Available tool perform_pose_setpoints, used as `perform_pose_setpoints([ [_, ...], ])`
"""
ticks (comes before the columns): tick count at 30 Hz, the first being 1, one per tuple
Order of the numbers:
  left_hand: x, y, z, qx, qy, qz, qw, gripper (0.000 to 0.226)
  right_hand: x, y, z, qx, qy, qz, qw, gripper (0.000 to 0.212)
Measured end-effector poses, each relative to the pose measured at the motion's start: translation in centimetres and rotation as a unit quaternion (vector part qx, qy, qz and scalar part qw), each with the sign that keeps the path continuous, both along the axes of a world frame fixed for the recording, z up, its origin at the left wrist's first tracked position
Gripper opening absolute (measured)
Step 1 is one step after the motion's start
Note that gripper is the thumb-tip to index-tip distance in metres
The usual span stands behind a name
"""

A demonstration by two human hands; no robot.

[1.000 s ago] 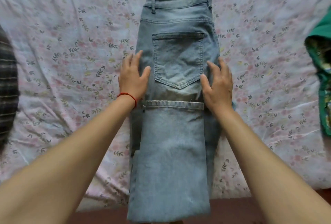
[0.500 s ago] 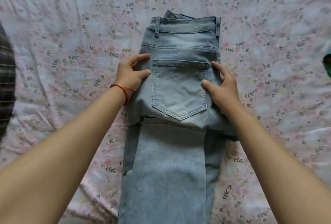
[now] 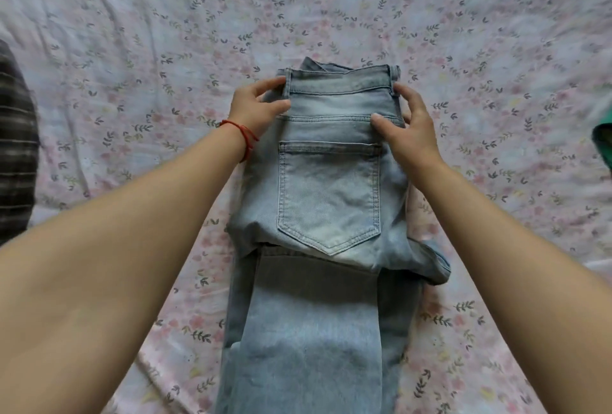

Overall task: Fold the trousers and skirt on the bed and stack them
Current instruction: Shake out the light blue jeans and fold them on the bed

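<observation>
Trousers (image 3: pixel 328 201), pale blue denim, lie lengthwise in the middle of the floral bed sheet (image 3: pixel 139 59), back pocket up, the legs doubled up under the seat part. Left hand (image 3: pixel 256 109) pinches the waistband corner on its side, thumb on top of the denim and fingers curled at the belt loop. Right hand (image 3: pixel 405 125) grips the opposite waistband corner the same way, thumb pressing the yoke just above the pocket. Both hands are closed on the cloth.

Judging from this, the step in hand is the final fold of the trousers: the waist end is gripped and ready to be brought down over the doubled legs. That move calls for lifting both corners evenly so the seat does not twist, then laying the waistband flat and square on the legs.

A green garment (image 3: pixel 602 145), perhaps the skirt, shows far right of the trousers; a dark striped cloth (image 3: pixel 15 155) lies far left.
</observation>
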State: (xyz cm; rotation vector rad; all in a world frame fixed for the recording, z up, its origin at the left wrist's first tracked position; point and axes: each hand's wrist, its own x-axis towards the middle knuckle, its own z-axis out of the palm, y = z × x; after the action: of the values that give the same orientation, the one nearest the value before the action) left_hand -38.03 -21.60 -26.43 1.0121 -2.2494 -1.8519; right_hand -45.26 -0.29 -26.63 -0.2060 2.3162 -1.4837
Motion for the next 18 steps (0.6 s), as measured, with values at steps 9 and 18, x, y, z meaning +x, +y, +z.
perform_pose_setpoints([
  [9,-2.8,-0.5,6.4,0.021,0.112,0.03,0.993,0.045,-2.2,-0.4,6.2,-0.068,0.084,-0.032,0.994,0.053],
  [18,2.8,1.5,10.7,-0.015,0.159,0.007,0.987,0.047,2.5,1.8,11.3,-0.069,0.107,-0.015,0.992,0.059],
])
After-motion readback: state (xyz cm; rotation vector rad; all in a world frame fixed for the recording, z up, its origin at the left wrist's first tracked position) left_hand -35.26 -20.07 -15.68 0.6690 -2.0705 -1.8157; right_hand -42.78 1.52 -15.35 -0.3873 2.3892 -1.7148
